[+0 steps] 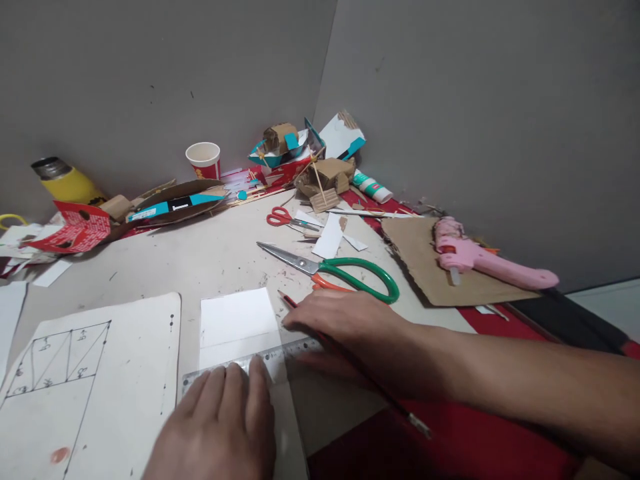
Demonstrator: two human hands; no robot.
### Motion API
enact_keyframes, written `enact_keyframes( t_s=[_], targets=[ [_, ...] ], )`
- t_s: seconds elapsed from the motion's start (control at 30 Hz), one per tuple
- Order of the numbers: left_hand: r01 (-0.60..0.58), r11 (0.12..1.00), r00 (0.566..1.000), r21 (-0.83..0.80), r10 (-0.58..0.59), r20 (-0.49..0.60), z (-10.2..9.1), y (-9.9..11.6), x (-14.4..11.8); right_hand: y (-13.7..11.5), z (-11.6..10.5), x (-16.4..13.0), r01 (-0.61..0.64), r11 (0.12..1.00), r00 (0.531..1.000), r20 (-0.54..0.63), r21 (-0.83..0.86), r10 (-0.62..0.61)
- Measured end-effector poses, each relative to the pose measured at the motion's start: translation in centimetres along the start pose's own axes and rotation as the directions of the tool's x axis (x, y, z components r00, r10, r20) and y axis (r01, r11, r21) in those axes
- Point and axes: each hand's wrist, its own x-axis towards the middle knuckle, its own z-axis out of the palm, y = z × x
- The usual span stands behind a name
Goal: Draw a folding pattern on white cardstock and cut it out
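My left hand presses flat on a clear ruler that lies across a white card sheet at the table's near edge. My right hand rests at the ruler's right end and holds a dark red pencil. The pencil's tip points up-left near the sheet's right edge, and its back end sticks out toward me. Green-handled scissors lie shut just beyond my right hand.
A paper with a drawn diagram lies to the left. A pink glue gun rests on brown cardboard at right. Red scissors, a paper cup, a yellow flask and cardboard scraps crowd the back wall.
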Motion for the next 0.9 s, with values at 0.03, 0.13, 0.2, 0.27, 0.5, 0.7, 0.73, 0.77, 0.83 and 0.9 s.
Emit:
enact_keyframes(
  t_s=[0.03,0.13,0.2,0.27,0.5,0.7,0.73,0.77,0.83,0.9],
  targets=[
    [0.041,0.991,0.999,-0.129,-0.039,0.018,-0.1,-1.0,0.3,-0.3,-0.1,-0.1,-0.018,1.0,0.998,0.058,-0.018,0.019],
    [0.321,0.917,0.941,-0.237,-0.337,-0.029,-0.2,-3.9,1.1,-1.3,0.0,-0.5,-0.088,0.992,0.981,0.168,-0.087,0.102],
    [0.445,0.856,0.89,-0.264,-0.456,0.023,0.2,-5.3,1.4,-1.7,0.2,-1.0,-0.127,0.986,0.97,0.195,-0.112,0.147],
    [0.543,0.746,0.838,-0.385,-0.51,0.194,0.7,-6.3,1.6,-2.0,0.5,-1.5,-0.151,0.983,0.965,0.2,-0.1,0.168],
    [0.623,0.544,0.778,-0.562,-0.51,0.367,0.9,-7.6,1.7,-2.5,0.8,-2.4,-0.11,0.994,0.974,0.196,-0.015,0.111],
    [0.636,0.29,0.749,-0.715,-0.456,0.481,0.0,-7.4,1.6,-2.1,0.5,-2.3,-0.055,0.995,0.988,0.14,-0.08,0.066],
    [0.626,0.225,0.751,-0.746,-0.431,0.5,-0.1,-7.3,1.5,-2.1,0.4,-2.3,-0.052,0.995,0.991,0.121,-0.088,0.063],
    [0.613,0.156,0.754,-0.775,-0.411,0.513,-0.3,-7.1,1.6,-2.1,0.2,-2.4,-0.048,0.994,0.993,0.103,-0.094,0.058],
    [0.578,0.018,0.753,-0.816,-0.396,0.525,-0.3,-6.9,1.6,-2.2,0.0,-2.5,-0.047,0.993,0.995,0.083,-0.106,0.056],
    [0.54,-0.104,0.736,-0.836,-0.423,0.528,0.0,-7.1,1.6,-2.4,-0.1,-2.5,-0.049,0.991,0.995,0.082,-0.121,0.06]
  ],
)
